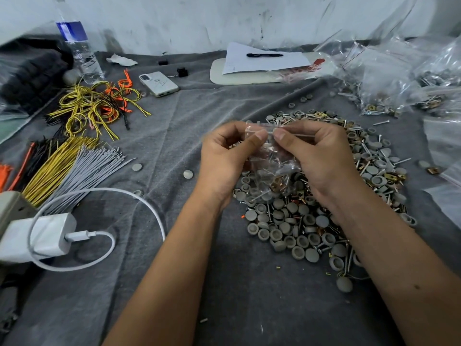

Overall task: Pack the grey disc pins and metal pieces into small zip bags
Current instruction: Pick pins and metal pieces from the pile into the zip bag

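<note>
Both hands pinch the top edge of a small clear zip bag [270, 158], the left hand [224, 156] and right hand [316, 156] each closing thumb and fingers on its seal. Inside the bag lie metal pieces and grey parts. It hangs above a heap of grey disc pins [311, 208] on the grey cloth [199, 108] covering the bench, with filled bags [389, 91] near the far right.

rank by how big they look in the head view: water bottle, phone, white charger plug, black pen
1. water bottle
2. white charger plug, though it lies nearest the camera, so this is unsure
3. phone
4. black pen
</note>
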Available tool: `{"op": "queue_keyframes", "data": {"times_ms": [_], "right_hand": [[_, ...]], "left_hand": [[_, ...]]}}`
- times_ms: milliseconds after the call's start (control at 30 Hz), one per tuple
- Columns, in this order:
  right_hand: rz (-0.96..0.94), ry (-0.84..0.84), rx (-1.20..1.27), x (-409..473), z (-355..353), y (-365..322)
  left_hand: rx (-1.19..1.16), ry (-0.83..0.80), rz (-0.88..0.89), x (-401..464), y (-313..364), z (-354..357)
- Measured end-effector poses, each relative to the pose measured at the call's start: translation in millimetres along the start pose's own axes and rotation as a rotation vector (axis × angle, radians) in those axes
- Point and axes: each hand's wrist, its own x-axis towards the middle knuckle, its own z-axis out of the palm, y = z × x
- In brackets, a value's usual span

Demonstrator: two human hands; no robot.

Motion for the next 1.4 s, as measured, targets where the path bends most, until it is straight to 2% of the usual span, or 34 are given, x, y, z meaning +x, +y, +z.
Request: {"op": "queue_keyframes", "data": {"times_ms": [200,333,467,633,767,867,967,1067,1267,1400], "right_hand": [[-0.037,-0.017,-0.082,-2,2,1],[0.004,0.011,-0.051,-2,3,4],[0.022,0.104,-0.028,2,-1,3],[-0.014,0.083,0.080,3,-4,1],[-0.023,0.069,0.048,3,-3,3],[0.040,-0.025,0.065,3,-3,4],[0.062,-0.153,-0.054,1,-4,7],[-0.008,-0.152,-0.140,0,-3,8],[-0.026,-0.168,-0.133,-1,0,5],[-0.008,-0.170,-0.153,-1,-1,6]], "left_hand": [[0.092,-0.005,0.044,2,-5,0],[0.154,0.062,0.078,2,-7,-3],[0.109,0.139,0.074,4,-3,-8],[0.019,0.179,0.023,5,0,-6],[0.031,0.237,0.077,7,0,-10],[0.032,0.275,0.117,8,-2,-10],[-0.006,0.329,0.141,9,-4,-10],[-0.054,0.308,0.101,8,-4,-8],[-0.114,0.192,0.040,7,-3,-5],[-0.155,0.273,0.055,10,-1,-9]]}}
